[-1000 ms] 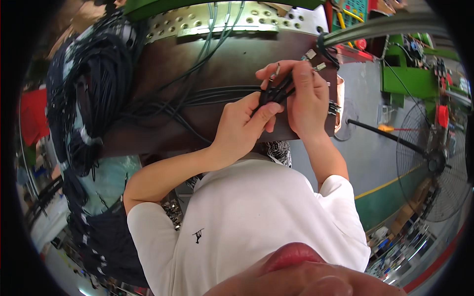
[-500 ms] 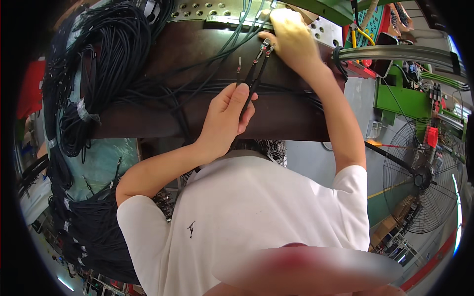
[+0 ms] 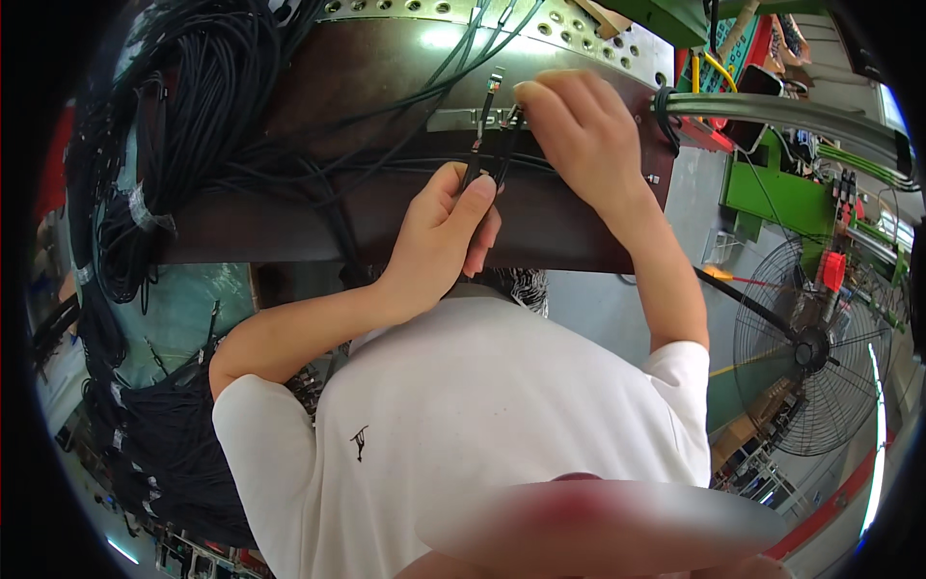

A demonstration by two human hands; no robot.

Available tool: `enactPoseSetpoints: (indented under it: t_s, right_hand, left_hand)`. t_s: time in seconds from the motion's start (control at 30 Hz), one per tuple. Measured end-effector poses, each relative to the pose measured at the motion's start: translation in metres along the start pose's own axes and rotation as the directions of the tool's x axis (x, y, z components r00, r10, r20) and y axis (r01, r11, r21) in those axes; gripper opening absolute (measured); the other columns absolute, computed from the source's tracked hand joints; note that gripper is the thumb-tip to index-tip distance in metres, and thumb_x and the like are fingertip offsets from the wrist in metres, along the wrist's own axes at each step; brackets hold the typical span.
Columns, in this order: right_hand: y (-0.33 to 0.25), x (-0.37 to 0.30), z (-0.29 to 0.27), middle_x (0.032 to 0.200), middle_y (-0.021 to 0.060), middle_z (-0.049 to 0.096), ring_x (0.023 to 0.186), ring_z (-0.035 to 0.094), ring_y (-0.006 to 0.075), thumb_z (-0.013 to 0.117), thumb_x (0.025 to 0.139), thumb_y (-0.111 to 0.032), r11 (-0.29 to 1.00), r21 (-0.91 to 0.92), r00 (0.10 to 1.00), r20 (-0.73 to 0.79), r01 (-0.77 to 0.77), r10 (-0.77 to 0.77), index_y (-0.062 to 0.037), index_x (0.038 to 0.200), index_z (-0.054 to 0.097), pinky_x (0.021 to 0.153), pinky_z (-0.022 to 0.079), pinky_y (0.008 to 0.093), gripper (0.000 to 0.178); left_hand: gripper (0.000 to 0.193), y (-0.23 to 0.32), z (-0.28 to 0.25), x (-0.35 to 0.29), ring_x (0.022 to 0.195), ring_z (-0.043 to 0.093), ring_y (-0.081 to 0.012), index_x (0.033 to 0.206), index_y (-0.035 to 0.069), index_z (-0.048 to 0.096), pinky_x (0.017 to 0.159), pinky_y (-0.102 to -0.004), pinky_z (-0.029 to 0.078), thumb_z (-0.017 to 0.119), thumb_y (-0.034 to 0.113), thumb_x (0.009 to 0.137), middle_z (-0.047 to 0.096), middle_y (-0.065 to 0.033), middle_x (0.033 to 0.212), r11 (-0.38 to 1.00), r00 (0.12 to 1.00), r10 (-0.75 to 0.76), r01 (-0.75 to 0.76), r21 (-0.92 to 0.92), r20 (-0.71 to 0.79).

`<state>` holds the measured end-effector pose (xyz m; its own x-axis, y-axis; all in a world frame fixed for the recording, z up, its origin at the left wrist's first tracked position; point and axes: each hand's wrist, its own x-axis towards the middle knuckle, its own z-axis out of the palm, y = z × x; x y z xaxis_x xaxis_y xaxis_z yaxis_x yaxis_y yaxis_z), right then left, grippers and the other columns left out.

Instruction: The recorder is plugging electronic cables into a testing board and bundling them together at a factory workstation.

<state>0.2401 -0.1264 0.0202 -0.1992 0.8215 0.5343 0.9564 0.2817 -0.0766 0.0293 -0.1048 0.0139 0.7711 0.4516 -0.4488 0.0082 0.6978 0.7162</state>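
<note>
My left hand (image 3: 446,232) is closed around several black cables (image 3: 471,174), thumb on top. Their ends stick up past the fingers; one carries a small metal connector (image 3: 495,82), with reddish bits showing below it. My right hand (image 3: 588,135) is curled, with thumb and fingertips pinched beside another of these cable ends (image 3: 514,118). Whatever lies between those fingertips is too small to make out. Behind the cable ends lies a narrow metal strip (image 3: 449,120) with slots, on the dark brown tabletop (image 3: 569,227); its right end reaches toward my right fingertips.
A large bundle of black cables (image 3: 207,87) hangs over the table's left side, with loose cables running across the top. A perforated metal plate (image 3: 386,10) lines the far edge. To the right are a curved metal rail (image 3: 762,104), green machine parts (image 3: 762,188) and a caged fan (image 3: 808,349).
My right hand has come nearer from the far edge to the held cable ends. The metal strip now lies closer to me. My left hand keeps its grip, and the cable ends have shifted.
</note>
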Motion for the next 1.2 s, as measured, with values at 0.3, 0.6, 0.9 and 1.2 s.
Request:
enactPoseSetpoints:
  t_s: [0.3, 0.6, 0.9, 1.2]
  right_hand:
    - [-0.030, -0.009, 0.016, 0.083, 0.0046, 0.068, 0.072, 0.065, 0.0239, 0.066, 0.078, 0.003, 0.888, 0.380, 0.950, -0.066, -0.259, 0.305, -0.0078, 0.093, 0.065, 0.066, 0.050, 0.0334, 0.019]
    - [-0.028, 0.000, 0.014, 0.091, 0.0095, 0.069, 0.082, 0.070, 0.0225, 0.066, 0.075, 0.009, 0.718, 0.560, 0.906, 0.173, -0.412, 0.385, -0.0004, 0.084, 0.059, 0.070, 0.053, 0.0310, 0.015]
    - [-0.016, 0.014, 0.007, 0.091, 0.0158, 0.071, 0.082, 0.070, 0.0300, 0.066, 0.075, 0.000, 0.629, 0.498, 0.798, 0.453, -0.597, 0.399, 0.0026, 0.082, 0.061, 0.071, 0.055, 0.0352, 0.009]
    - [-0.010, 0.008, 0.003, 0.091, 0.0081, 0.068, 0.085, 0.064, 0.0274, 0.070, 0.075, -0.003, 0.835, 0.429, 0.931, 0.269, -0.345, 0.246, -0.0055, 0.091, 0.065, 0.071, 0.052, 0.0360, 0.016]
  left_hand:
    - [0.032, 0.028, -0.008, -0.007, 0.063, 0.054, -0.0098, 0.101, 0.003, 0.057, 0.060, -0.0240, 0.048, 0.046, 0.032, 0.103, 0.059, -0.0041, 0.077, 0.988, 0.989, 0.134, -0.137, -0.065, -0.056]
    - [0.033, 0.037, -0.005, -0.009, 0.059, 0.054, -0.0113, 0.107, 0.003, 0.057, 0.055, -0.0262, 0.050, 0.048, 0.034, 0.102, 0.058, -0.0057, 0.073, 0.992, 0.999, -0.026, 0.020, -0.127, -0.044]
    - [0.034, 0.030, -0.004, -0.004, 0.061, 0.054, -0.0115, 0.104, 0.003, 0.058, 0.057, -0.0268, 0.050, 0.048, 0.035, 0.101, 0.058, -0.0058, 0.073, 0.992, 0.998, -0.067, 0.066, -0.109, -0.004]
    - [0.033, 0.029, -0.003, -0.002, 0.061, 0.054, -0.0109, 0.103, 0.003, 0.059, 0.056, -0.0260, 0.048, 0.049, 0.034, 0.101, 0.058, -0.0052, 0.072, 0.994, 0.998, -0.061, 0.061, -0.091, 0.005]
